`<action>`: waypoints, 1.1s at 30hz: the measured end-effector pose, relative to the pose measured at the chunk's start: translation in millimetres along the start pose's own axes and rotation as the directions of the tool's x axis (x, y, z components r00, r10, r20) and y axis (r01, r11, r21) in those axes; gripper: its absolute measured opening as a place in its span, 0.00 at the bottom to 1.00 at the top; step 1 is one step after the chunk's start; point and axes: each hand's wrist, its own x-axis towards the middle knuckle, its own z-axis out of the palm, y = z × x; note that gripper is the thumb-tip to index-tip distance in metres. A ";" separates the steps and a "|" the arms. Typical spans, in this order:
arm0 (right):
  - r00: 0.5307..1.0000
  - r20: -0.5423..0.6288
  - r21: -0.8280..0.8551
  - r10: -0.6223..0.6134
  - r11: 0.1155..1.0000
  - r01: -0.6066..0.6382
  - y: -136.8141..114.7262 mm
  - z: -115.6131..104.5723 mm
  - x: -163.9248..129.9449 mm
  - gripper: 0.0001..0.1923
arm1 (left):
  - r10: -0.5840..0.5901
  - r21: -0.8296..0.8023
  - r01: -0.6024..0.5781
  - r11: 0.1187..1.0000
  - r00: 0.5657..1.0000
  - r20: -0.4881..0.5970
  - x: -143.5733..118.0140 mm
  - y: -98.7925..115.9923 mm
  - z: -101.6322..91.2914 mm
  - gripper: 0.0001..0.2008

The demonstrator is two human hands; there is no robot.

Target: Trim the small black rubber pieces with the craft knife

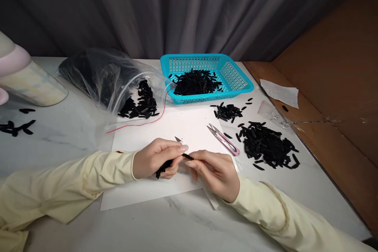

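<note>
My left hand [156, 158] is closed around a bunch of small black plastic strips [163, 168], whose ends stick out below the fingers. My right hand [215, 171] pinches the end of one black strip [188, 156] that pokes out from the left hand. Both hands rest over a white paper sheet [183, 126]. A metal blade tip [178, 139] shows just above my left fingers. Pink thread snips [223, 139] lie on the sheet's right edge, untouched.
A turquoise basket [236, 78] holds black strips at the back. A clear bag [109, 76] spills more strips at the left. A loose pile of strips [268, 145] lies to the right. A pale bottle [29, 80] lies at far left; the table's edge runs along the right.
</note>
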 end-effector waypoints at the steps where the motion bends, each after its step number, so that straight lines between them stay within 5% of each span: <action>1: 1.000 0.009 -0.008 -0.015 1.000 0.015 0.2 -0.1 -0.1 0.07 | 0.000 0.006 0.000 1.000 1.000 0.001 -0.2 0.2 0.0 0.20; 10: 0.993 0.054 -0.024 -0.102 0.994 0.103 2.1 -1.2 0.6 0.08 | -0.018 0.003 0.018 1.000 1.000 0.024 -3.1 0.6 1.0 0.19; 18: 0.979 -0.032 -0.100 -0.200 0.976 0.196 3.5 1.0 0.0 0.08 | -0.039 -0.041 0.039 0.998 0.999 0.000 -2.6 -1.1 0.5 0.19; 33: 0.977 -0.073 -0.130 -0.199 0.973 0.189 3.0 1.6 -2.3 0.10 | -0.052 -0.047 0.053 0.998 0.999 0.014 -2.2 -0.8 -1.2 0.18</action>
